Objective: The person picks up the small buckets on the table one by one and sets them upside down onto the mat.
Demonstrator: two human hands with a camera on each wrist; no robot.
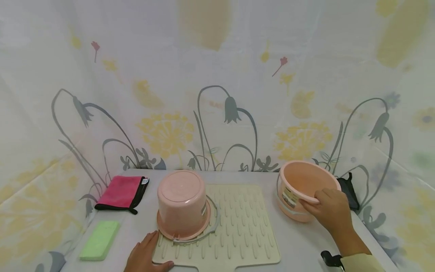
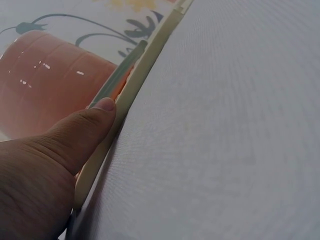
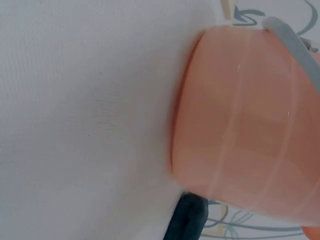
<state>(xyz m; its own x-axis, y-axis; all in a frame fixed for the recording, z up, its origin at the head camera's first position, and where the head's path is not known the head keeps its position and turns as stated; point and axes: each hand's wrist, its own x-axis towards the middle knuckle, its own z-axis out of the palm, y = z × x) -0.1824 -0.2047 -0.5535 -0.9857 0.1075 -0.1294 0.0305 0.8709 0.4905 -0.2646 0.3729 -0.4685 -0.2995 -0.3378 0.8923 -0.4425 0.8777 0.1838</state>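
A pink bucket [image 1: 181,206] stands upside down on the left part of a cream ribbed drying board [image 1: 242,226], its grey handle lying around the rim. My left hand [image 1: 144,255] rests against the board's front left corner, fingers extended along the side; in the left wrist view its thumb [image 2: 95,122] lies at the board's edge near the bucket rim. At the right, my right hand [image 1: 331,211] grips the near rim of a second, peach bucket [image 1: 289,185], mouth up. The right wrist view shows this bucket's side [image 3: 240,120] close to the white tabletop.
A red cloth with black trim [image 1: 120,192] lies at the back left, with a green sponge block [image 1: 100,240] in front of it. Behind the right hand sits a black item [image 1: 348,192]. A black-handled object [image 1: 331,259] lies by the right sleeve. A flowered curtain hangs behind.
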